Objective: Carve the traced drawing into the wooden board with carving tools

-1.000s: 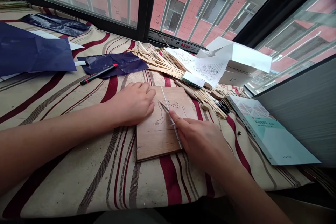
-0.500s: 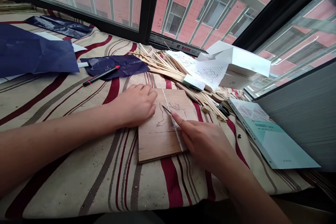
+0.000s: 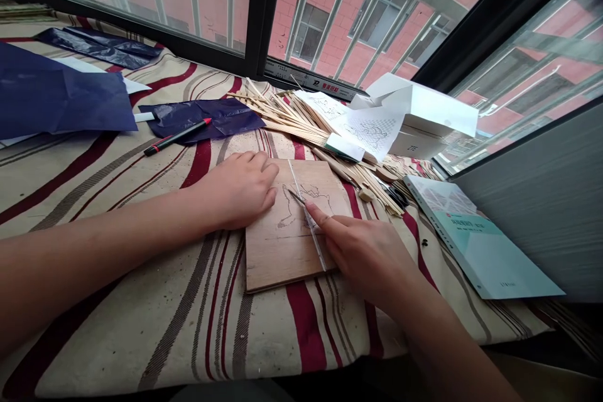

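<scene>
A flat wooden board (image 3: 282,264) lies on the striped cloth, with a dark line drawing (image 3: 306,201) on its upper half. A narrow whitish band (image 3: 317,245) runs lengthwise across it. My left hand (image 3: 249,190) rests on the board's upper left edge, fingers curled and pressing it down. In my right hand (image 3: 360,248) is a slim carving knife (image 3: 296,197), its forefinger stretched along the tool. The dark tip points up-left and meets the drawing, left of the band. Most of the knife's handle is hidden inside my right hand.
Behind the board lie thin wooden sticks (image 3: 277,116), paper drawings (image 3: 372,129) and a white box (image 3: 424,116). A pale green book (image 3: 490,245) is at right. Dark blue sheets (image 3: 70,97) and a black-and-red pen (image 3: 176,138) are at left, below the window.
The whole view has shifted slightly, so things appear a little further left. Both hands keep nearly the same place on the board, and the knife tip stays on the drawing.
</scene>
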`<state>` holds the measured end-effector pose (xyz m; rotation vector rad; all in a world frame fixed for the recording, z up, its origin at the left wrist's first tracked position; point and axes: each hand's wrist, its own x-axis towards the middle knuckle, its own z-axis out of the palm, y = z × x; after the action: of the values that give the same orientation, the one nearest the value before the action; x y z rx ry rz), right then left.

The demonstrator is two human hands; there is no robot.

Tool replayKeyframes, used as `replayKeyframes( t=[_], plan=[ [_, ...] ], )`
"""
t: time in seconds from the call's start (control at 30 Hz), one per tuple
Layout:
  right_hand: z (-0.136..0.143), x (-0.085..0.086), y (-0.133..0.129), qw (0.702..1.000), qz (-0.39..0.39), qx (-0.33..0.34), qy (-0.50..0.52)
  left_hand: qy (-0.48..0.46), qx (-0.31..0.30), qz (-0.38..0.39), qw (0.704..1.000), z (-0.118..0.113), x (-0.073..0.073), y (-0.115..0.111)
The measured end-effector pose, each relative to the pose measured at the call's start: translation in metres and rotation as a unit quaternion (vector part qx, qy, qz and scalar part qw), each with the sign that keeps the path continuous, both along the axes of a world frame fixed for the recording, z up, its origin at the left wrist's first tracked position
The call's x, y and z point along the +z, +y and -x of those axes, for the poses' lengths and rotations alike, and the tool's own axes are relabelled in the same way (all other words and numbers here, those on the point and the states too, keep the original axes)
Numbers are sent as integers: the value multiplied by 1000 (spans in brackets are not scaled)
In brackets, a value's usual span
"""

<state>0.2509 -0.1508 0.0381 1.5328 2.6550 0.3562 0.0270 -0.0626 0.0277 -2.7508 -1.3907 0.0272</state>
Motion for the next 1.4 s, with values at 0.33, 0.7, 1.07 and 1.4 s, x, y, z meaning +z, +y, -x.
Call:
replayKeyframes(
  t=[0.33,0.7,1.07,1.4],
  plan=[
    [-5,-1,2,1000,12,-3,11,-7,-9,-6,1000,1,-2,1],
    [-3,4,2,999,31,-17,0,-4,-1,-13,1000,1,-1,1],
    [8,2,-8,999,28,-35,-7,2,8,-12,1000,-1,2,-2],
    [19,5,-19,994,62,-87,-33,1,9,-13,1000,-2,2,-2]
  ],
)
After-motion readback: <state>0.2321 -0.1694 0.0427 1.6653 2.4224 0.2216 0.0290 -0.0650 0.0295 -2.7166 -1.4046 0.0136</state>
